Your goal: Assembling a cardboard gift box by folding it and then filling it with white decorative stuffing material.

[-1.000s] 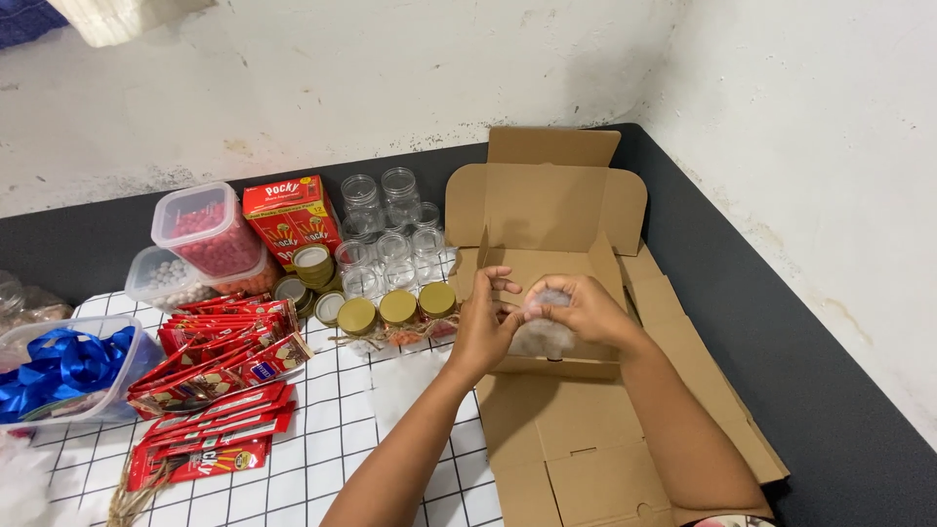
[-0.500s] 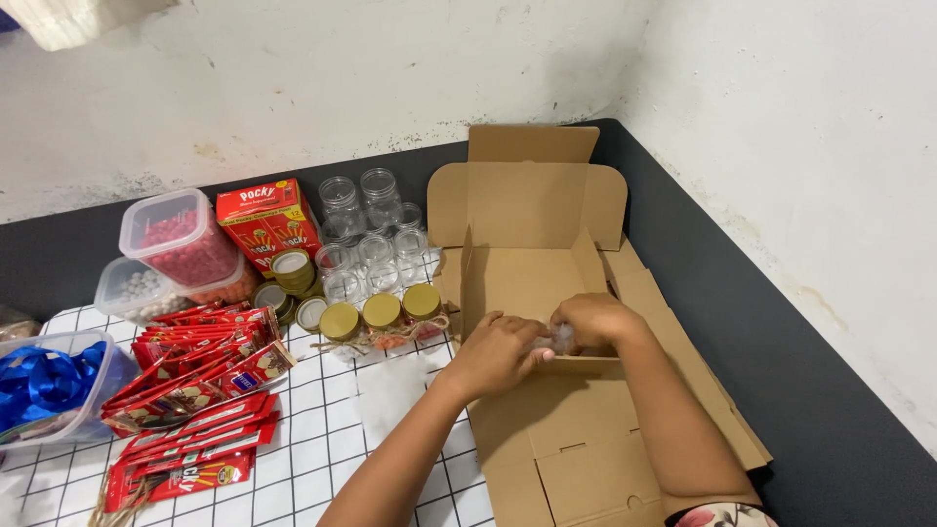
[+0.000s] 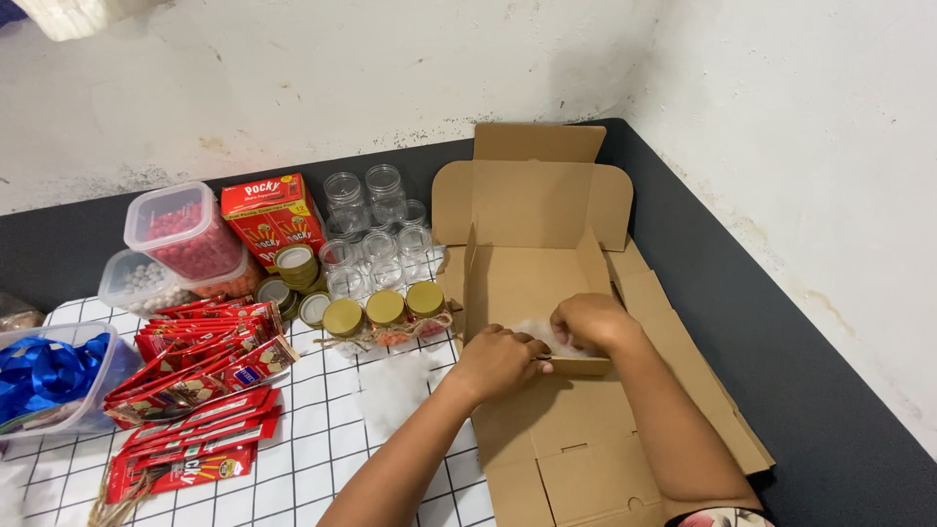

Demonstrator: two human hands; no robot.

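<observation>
A brown cardboard box (image 3: 532,210) lies unfolded on the dark mat with its flaps spread and its side walls half raised. Both of my hands reach into its middle. My left hand (image 3: 501,359) rests at the front wall with its fingers curled on a bit of white fluffy stuffing (image 3: 537,334). My right hand (image 3: 591,323) presses down on the same stuffing inside the box. Just left of the box stand three filled jars with gold lids (image 3: 385,310), tied with twine.
Several empty clear jars (image 3: 374,224) and loose gold lids (image 3: 294,265) stand behind. A red snack box (image 3: 269,213), tubs of red and white beads (image 3: 183,228), red snack packets (image 3: 200,361) and a tub of blue ribbon (image 3: 47,371) lie left. White walls enclose the corner.
My hands have come down from above the box into it, carrying the white stuffing with them. The view has shifted slightly as my head moved.
</observation>
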